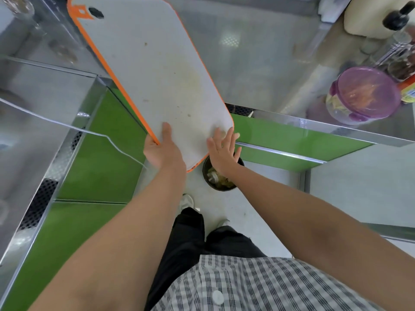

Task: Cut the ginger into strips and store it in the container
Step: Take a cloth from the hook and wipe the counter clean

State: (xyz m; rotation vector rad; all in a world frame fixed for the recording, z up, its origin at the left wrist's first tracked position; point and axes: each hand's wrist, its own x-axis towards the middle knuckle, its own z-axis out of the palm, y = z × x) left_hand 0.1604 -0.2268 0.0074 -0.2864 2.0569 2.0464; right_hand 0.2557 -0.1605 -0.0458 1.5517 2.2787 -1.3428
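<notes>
Firmly, the left hand (pixel 162 151) clamps the lower orange edge of the gray cutting board (pixel 152 63), thumb on top and the rest tucked beneath, holding it tilted out past the counter's (pixel 258 63) front edge. The right hand (pixel 221 153) lies flat against the board's lower corner, fingers (pixel 229 136) straight and spread apart, above a dark bin (pixel 224 188) of scraps on the floor. A purple-lidded round container (pixel 363 95) stands near the counter's front edge, at the right.

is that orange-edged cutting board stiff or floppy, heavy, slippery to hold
Probably stiff: the cutting board looks flat though only the left hand grips its edge. Likely light for its size, since one hand holds it tilted above the bin. Its smooth face may be slick under the open right hand.
</notes>
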